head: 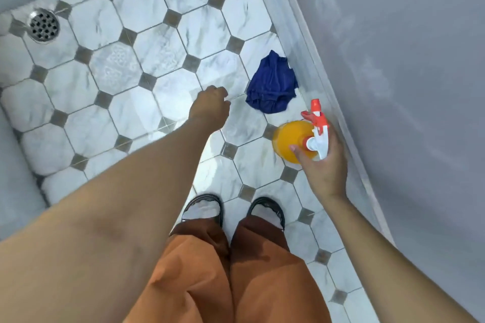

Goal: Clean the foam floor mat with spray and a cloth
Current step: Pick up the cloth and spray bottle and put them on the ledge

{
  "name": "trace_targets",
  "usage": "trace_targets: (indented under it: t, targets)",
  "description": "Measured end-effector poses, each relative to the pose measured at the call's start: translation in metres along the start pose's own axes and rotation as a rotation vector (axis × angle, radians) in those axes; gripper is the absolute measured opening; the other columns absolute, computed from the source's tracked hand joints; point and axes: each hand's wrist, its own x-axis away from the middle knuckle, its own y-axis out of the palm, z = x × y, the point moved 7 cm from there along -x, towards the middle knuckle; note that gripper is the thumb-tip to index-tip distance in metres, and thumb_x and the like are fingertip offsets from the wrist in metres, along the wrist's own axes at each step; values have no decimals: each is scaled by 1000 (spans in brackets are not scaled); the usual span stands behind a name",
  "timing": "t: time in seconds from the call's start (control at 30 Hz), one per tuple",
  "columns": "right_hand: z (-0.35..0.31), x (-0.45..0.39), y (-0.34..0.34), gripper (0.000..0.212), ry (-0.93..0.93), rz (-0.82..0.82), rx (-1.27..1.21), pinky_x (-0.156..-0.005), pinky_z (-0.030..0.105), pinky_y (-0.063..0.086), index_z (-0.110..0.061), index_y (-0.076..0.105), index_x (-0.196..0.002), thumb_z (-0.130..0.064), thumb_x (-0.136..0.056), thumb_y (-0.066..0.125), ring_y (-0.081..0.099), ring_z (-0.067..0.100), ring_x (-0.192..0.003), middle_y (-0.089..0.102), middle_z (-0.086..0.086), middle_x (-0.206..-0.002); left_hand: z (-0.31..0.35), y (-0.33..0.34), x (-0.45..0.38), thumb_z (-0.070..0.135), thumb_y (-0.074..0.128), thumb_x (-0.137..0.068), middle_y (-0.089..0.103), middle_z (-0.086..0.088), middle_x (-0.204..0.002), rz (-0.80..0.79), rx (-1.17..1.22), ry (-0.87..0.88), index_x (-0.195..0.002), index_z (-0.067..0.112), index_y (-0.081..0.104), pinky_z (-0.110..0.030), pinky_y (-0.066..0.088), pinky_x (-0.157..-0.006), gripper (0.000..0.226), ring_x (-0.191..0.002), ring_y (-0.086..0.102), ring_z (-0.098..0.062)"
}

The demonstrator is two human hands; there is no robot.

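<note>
**Cloth on the floor, just ahead of the left hand**

The person stands on the tiled floor (162, 50), looking down. The blue cloth (271, 85) lies crumpled near the floor's right edge, just beside the skirting (312, 60), its longer side running roughly along that edge. The left hand (210, 107) hovers over the tiles with fingers curled loosely in, holding nothing; the cloth lies to its right and slightly ahead, near but apart. The right hand (321, 157) is wrapped around the neck of the orange spray bottle (294, 143), its red nozzle pointing towards the cloth. The free left hand seems the likelier one to reach for the cloth. No foam mat is in view; a drain (43, 25) sits at the far left corner.
</note>
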Motion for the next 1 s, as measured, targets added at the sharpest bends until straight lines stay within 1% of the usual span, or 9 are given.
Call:
trace_targets:
  t: [0.1,0.2,0.33,0.4,0.5,0.63,0.73,0.87,1.0]
  targets:
    - [1,-9,3,38,-122,158,-103,-90,25,52,-30,61,-117,-30,-83,77,61,5,-106,65,-18,-114,19,27,-52,24,47,-98,54,-16,-127,40,95,-1,-125,6,56,-37,41,-93,34,-118,51,-33]
    - [18,-12,16,25,-76,182,-230,-70,23,54,-45,62,-92,-23,-84,72,65,-1,-78,67,-29,-80,42,57,-93,34,51,-95,57,-14,-122,65,215,-38,-122,7,57,-35,43,-88,38,-112,54,-31]
    - [32,-15,26,24,-43,190,-291,-74,28,57,-13,68,-103,-29,-85,66,70,15,-82,73,0,-91,59,88,-114,55,57,-86,57,-9,-120,94,240,-249,-131,13,35,-44,33,-97,65,-110,54,-31]
    - [25,-18,26,7,-14,194,-291,-67,22,56,-19,65,-95,-22,-88,66,67,16,-76,70,2,-82,60,98,-115,47,58,-89,57,-10,-123,-1,332,-316,-129,8,40,-41,36,-96,58,-112,54,-31]
    - [1,-27,18,17,64,226,-282,-54,17,44,-24,60,-78,-15,-91,65,60,23,-66,62,1,-63,61,86,-97,41,54,-92,50,-14,-130,-71,532,-355,-126,6,50,-35,48,-80,49,-109,56,-32]
    - [-62,-32,-15,12,76,189,-268,-56,14,44,-19,64,-79,-18,-91,65,61,13,-66,60,-12,-63,72,6,-44,31,54,-94,53,-13,-124,15,647,-265,-128,7,45,-33,46,-80,43,-108,55,-30]
    - [-134,-23,-53,16,29,153,-261,-54,27,46,-16,64,-75,-21,-91,65,61,21,-61,61,0,-60,77,-77,0,22,55,-94,57,-13,-107,94,728,-225,-117,8,44,-35,48,-77,29,-96,57,-29]
    - [-253,-11,-115,15,-31,62,-245,-56,26,45,-19,67,-77,-23,-91,65,59,18,-62,62,4,-63,81,-221,59,17,52,-95,58,-4,-86,215,832,-213,-106,15,43,-39,49,-75,15,-81,57,-27]
    - [-391,1,-177,7,-178,-37,-196,-64,21,48,-23,71,-89,-25,-91,65,61,13,-69,68,4,-75,82,-375,121,26,59,-92,66,-6,-92,267,881,-243,-106,15,48,-40,52,-77,22,-85,63,-26]
